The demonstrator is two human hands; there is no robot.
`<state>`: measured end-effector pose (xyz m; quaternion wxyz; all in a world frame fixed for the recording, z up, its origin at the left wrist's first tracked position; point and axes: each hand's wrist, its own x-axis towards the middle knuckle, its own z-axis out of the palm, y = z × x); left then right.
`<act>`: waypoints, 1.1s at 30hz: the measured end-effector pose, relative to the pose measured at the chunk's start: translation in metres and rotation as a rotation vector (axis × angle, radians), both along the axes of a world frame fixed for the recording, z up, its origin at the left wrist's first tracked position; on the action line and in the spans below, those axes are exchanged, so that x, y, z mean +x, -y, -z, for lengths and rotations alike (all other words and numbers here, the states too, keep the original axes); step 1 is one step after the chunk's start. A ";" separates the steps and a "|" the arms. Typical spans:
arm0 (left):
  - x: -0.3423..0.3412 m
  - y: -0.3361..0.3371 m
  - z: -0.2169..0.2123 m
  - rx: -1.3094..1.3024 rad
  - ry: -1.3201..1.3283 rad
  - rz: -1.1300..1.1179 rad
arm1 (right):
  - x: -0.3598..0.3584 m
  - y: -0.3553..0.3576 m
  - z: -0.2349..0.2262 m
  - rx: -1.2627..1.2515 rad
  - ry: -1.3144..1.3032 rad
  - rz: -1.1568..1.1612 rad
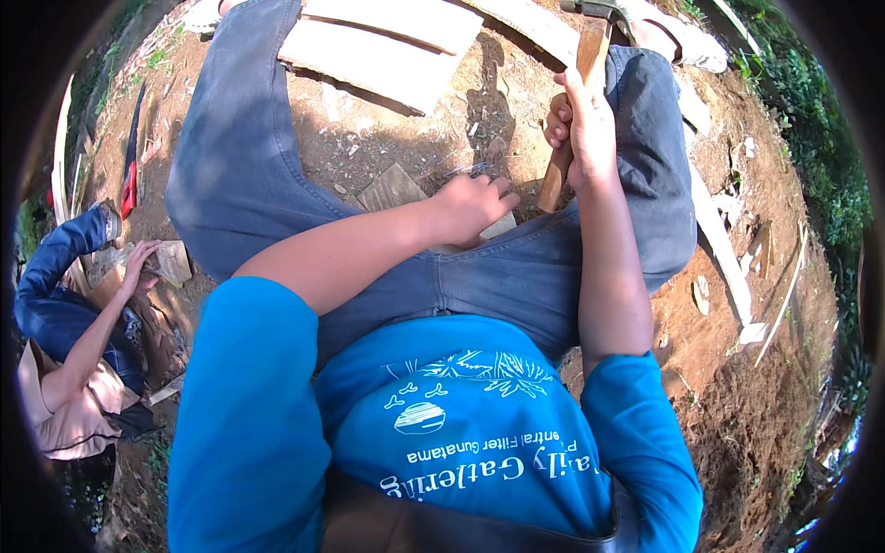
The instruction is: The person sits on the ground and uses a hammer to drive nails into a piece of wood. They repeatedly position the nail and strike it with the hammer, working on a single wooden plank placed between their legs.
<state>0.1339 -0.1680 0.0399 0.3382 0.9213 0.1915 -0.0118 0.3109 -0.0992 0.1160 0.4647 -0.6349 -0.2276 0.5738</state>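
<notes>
My right hand (587,134) is closed around the wooden handle of a hammer (592,51), over my right knee. Its dark metal head points away from me at the top edge. Between my thighs, low over the ground, my left hand (472,207) has its fingers curled downward. Whatever its fingertips hold is hidden. Just beyond that hand lie thin shiny bits, perhaps nails (466,170). A flat wood offcut (392,188) rests to its left, and a pale piece (499,227) shows partly beneath the hand.
Pale boards (369,57) lie on the dirt between my feet. A red-handled saw (130,184) stands out at the far left. Nearby, a co-worker's hand (138,263) touches a wood block (172,262). Long wood strips (724,244) lie to my right.
</notes>
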 end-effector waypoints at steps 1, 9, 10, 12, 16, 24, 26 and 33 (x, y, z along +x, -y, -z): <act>0.001 0.003 0.000 -0.030 -0.015 -0.004 | 0.002 -0.001 0.002 0.005 -0.030 0.052; 0.006 0.016 0.015 -0.249 -0.059 -0.109 | 0.008 0.006 0.005 0.000 -0.086 0.042; 0.007 0.015 0.011 -0.243 -0.091 -0.097 | 0.008 0.006 0.005 0.008 -0.075 0.030; 0.010 0.012 0.003 -0.231 -0.152 -0.074 | 0.004 0.008 0.002 0.005 -0.052 0.022; 0.009 0.012 0.001 -0.234 -0.156 -0.097 | 0.004 0.011 0.002 -0.007 0.001 -0.002; 0.009 -0.010 -0.012 -0.243 -0.307 -0.156 | 0.004 0.017 0.001 0.002 -0.016 0.002; -0.015 -0.048 -0.004 -0.129 -0.308 -0.301 | 0.007 0.022 0.002 -0.005 -0.001 -0.006; -0.052 -0.090 -0.010 -0.280 -0.297 -0.331 | 0.014 0.027 0.004 0.034 -0.064 -0.033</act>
